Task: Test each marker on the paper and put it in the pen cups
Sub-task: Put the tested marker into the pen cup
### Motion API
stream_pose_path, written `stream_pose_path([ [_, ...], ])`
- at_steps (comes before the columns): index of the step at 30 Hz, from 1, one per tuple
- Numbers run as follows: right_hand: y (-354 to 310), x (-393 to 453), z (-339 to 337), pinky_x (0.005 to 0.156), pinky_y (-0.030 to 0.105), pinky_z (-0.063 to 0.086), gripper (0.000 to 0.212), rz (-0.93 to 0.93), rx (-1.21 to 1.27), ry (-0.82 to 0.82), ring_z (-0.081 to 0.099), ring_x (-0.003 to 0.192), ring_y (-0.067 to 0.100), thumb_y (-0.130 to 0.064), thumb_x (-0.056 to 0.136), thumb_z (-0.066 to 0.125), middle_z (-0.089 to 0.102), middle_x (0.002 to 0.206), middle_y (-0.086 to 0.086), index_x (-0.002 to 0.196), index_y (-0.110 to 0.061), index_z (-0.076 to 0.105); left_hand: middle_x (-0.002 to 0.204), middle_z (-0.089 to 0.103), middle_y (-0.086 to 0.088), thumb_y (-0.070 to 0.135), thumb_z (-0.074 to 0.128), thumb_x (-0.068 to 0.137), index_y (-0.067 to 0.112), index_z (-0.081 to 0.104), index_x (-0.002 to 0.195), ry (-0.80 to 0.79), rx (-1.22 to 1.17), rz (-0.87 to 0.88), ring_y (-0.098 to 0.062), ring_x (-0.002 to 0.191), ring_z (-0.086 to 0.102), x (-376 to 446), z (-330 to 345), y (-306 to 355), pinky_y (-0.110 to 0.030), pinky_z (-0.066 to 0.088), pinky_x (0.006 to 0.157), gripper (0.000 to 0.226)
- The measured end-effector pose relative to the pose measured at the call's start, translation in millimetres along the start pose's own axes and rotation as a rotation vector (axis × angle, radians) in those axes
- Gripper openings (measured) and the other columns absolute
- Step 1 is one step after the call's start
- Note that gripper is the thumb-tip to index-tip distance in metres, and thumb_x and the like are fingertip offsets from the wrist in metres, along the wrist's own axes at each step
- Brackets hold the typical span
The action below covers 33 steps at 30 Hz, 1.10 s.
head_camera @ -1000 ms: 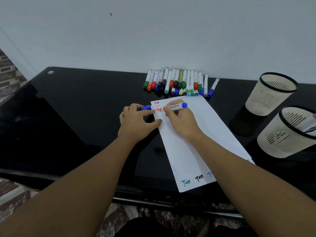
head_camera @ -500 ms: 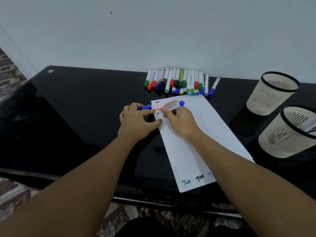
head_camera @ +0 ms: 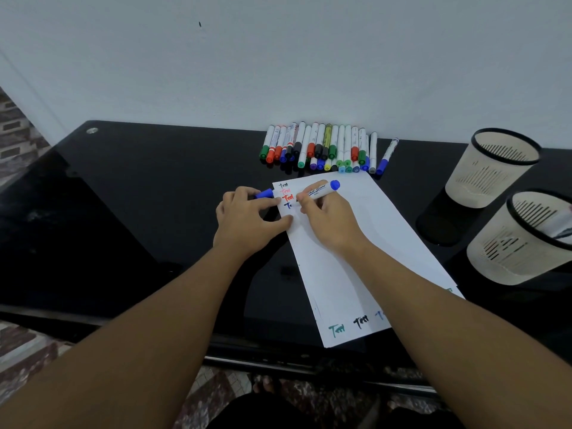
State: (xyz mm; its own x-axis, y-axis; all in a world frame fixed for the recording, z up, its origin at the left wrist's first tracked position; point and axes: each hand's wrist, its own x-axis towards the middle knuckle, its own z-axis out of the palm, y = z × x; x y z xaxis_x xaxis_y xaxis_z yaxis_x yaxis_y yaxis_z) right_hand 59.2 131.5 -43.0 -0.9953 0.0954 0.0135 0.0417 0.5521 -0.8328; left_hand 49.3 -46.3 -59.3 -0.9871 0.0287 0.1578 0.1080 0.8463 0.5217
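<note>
My right hand point(head_camera: 328, 221) grips a white marker with a blue end point(head_camera: 322, 191), its tip down on the white paper point(head_camera: 365, 243) near the top left corner, beside black, red and fresh blue marks. My left hand point(head_camera: 247, 221) holds the blue cap point(head_camera: 264, 193) in its fingers while its thumb presses the paper's left edge. A row of several capped markers point(head_camera: 325, 148) lies by the wall. Two beige pen cups with black rims stand at the right: the far cup point(head_camera: 492, 168) and the near cup point(head_camera: 523, 239), which holds a marker.
The black glass table point(head_camera: 139, 196) meets a white wall at the back. More "Test" marks in green, black and blue sit at the paper's near edge point(head_camera: 356, 323). Tiled floor shows below the table's front edge.
The marker in my right hand has shifted slightly down the page, and a new blue mark has appeared under the red ones. My left hand has stayed put.
</note>
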Motion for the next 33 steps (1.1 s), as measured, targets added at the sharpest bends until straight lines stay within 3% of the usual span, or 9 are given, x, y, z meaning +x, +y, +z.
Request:
stream_pose_path([
  [3, 0.3, 1.6, 0.5, 0.087, 0.036, 0.056, 0.04, 0.008, -0.017, 0.001, 0.069, 0.095, 0.016, -0.046, 0.105, 0.053, 0.074, 0.1, 0.002, 0.109, -0.012, 0.072, 0.133, 0.042, 0.013, 0.069, 0.065, 0.08, 0.044, 0.064, 0.129, -0.004, -0.005, -0.005, -0.014, 0.134, 0.027, 0.3, 0.2, 0.5, -0.042, 0.018, 0.117, 0.055],
  [33, 0.0, 2.6, 1.5, 0.087, 0.044, 0.057, 0.04, -0.01, -0.038, 0.036, 0.068, 0.09, 0.018, -0.044, 0.106, 0.051, 0.073, 0.097, 0.006, 0.11, -0.009, 0.071, 0.133, 0.042, 0.012, 0.07, 0.066, 0.08, 0.044, 0.065, 0.129, -0.009, -0.001, -0.004, -0.014, 0.134, 0.027, -0.7, -1.0, 0.1, -0.043, 0.018, 0.119, 0.055],
])
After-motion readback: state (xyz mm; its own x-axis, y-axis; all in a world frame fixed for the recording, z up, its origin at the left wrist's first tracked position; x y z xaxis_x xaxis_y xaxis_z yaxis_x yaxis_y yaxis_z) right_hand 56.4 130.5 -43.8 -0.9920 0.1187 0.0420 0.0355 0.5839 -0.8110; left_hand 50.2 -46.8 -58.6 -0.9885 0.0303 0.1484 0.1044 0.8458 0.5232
